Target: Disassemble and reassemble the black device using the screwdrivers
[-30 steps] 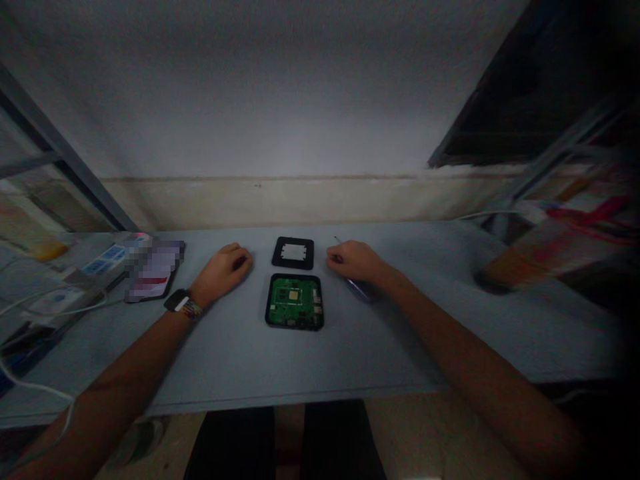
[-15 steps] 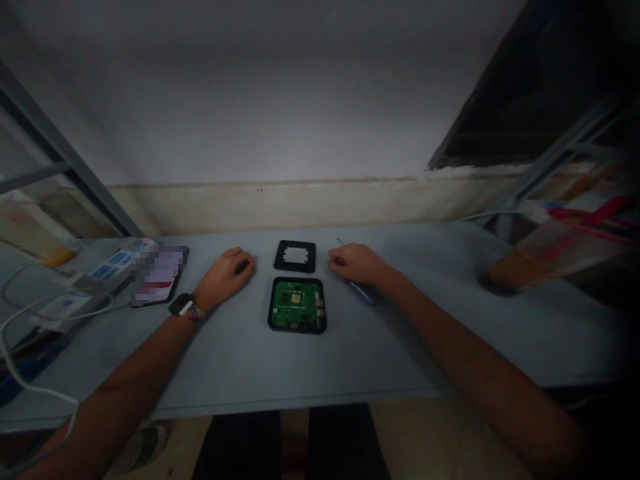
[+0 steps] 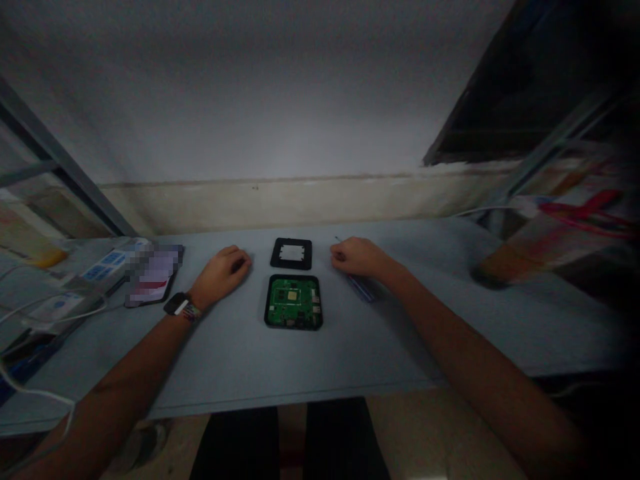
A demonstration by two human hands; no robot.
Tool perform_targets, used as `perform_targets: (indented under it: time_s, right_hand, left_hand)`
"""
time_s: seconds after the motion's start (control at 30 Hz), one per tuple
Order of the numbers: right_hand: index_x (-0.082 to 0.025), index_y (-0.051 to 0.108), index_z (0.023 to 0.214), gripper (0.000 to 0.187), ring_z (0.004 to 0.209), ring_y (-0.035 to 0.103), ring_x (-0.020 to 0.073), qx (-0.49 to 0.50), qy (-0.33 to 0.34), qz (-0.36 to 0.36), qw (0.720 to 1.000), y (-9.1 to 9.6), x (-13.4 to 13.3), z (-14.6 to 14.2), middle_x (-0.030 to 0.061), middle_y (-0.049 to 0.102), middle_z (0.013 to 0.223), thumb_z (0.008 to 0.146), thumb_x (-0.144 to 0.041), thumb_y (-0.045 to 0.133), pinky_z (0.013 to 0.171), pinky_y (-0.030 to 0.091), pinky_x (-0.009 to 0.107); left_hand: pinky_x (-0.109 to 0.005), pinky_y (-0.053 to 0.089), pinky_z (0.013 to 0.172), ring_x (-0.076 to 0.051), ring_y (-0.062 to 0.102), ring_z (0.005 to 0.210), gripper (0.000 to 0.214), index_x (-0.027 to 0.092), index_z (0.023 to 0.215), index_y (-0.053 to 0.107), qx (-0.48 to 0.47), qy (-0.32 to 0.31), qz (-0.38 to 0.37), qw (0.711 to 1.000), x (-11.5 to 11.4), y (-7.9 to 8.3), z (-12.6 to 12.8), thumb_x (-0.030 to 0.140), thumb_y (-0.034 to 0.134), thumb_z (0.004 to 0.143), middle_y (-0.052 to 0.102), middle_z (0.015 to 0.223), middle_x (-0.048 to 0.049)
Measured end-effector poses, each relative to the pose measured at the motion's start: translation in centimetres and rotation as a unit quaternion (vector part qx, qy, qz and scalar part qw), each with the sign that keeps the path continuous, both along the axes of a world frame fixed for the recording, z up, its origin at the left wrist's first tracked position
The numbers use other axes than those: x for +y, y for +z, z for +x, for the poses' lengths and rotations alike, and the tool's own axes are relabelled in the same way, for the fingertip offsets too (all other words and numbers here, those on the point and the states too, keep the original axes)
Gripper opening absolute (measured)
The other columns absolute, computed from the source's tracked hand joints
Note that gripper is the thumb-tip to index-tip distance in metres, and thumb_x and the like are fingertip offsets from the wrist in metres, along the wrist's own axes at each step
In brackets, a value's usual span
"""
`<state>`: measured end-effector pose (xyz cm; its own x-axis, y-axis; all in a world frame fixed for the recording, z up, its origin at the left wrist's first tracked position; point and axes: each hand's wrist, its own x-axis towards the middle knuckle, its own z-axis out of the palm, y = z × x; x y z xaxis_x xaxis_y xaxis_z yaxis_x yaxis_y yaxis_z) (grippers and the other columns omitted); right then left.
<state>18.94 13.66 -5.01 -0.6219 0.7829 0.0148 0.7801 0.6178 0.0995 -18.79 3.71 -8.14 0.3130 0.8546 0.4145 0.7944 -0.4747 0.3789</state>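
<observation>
My left hand (image 3: pixel 221 273) rests on the table, curled into a loose fist with nothing visible in it. My right hand (image 3: pixel 359 257), also closed, lies over a screwdriver (image 3: pixel 362 289). Its thin shaft pokes out beyond the knuckles and its bluish handle shows below the hand; the middle is hidden, and it does not appear gripped. Between my hands lies an open black box (image 3: pixel 267 303) with a green circuit board (image 3: pixel 285 312) inside. Just behind it lies a square black cover (image 3: pixel 275 255) with a pale label-like patch.
To the left are a phone (image 3: pixel 156 277), a white power strip (image 3: pixel 107 267) and loose white cables (image 3: pixel 37 390). A cup with an orange bottom (image 3: pixel 50 258) stands farther left. At right, a tilted clear cup (image 3: pixel 515 257) holds brownish liquid. A wall (image 3: pixel 280 120) rises behind the table.
The whole view has shifted slightly. My right hand has edged a little to the right over the screwdriver; the box, cover and left hand keep their places.
</observation>
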Motion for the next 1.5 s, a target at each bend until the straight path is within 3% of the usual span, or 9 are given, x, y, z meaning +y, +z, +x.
perform_targets:
  time_s: [0.3,0.5,1.17,1.5]
  right_hand:
    - [-0.018,0.076,0.096,0.031,0.081,0.067,0.0235,-0.03,-0.023,0.031,0.999,0.4,-0.1,0.2,0.0146,0.079,0.095,0.1,-0.031,0.048,0.067,0.029,0.034]
    - [-0.018,0.078,0.097,0.035,0.081,0.067,0.0244,-0.034,-0.043,0.037,0.998,0.4,-0.2,0.1,0.0152,0.079,0.093,0.101,-0.031,0.046,0.067,0.031,0.034]
    - [-0.019,0.075,0.088,0.029,0.074,0.062,0.0216,0.011,-0.056,0.04,0.998,0.7,-0.9,-0.6,0.0112,0.077,0.087,0.099,-0.03,0.049,0.065,0.025,0.034]
    - [-0.019,0.07,0.088,0.034,0.081,0.062,0.0203,0.073,-0.017,0.054,0.996,0.3,-1.5,-1.4,0.0092,0.077,0.095,0.105,-0.036,0.046,0.067,0.027,0.034]
  left_hand:
    - [-0.038,0.049,0.084,-0.023,0.062,0.089,0.023,0.019,0.096,0.068,0.008,0.002,-0.004,1.0,-0.1,0.2,0.0,0.033,0.053,0.106,0.064,0.095,-0.006]
    - [-0.039,0.05,0.085,-0.023,0.063,0.09,0.024,0.02,0.096,0.068,0.022,-0.003,-0.002,1.0,-0.1,0.2,-0.1,0.034,0.052,0.107,0.066,0.096,-0.006]
    - [-0.039,0.049,0.084,-0.024,0.062,0.09,0.023,0.02,0.094,0.069,0.023,-0.001,0.0,1.0,-0.3,0.4,0.2,0.032,0.052,0.105,0.065,0.093,-0.0062]
    - [-0.041,0.052,0.09,-0.025,0.064,0.094,0.02,0.02,0.099,0.069,0.012,0.004,0.007,1.0,-0.4,0.5,0.3,0.031,0.053,0.105,0.067,0.098,-0.0077]
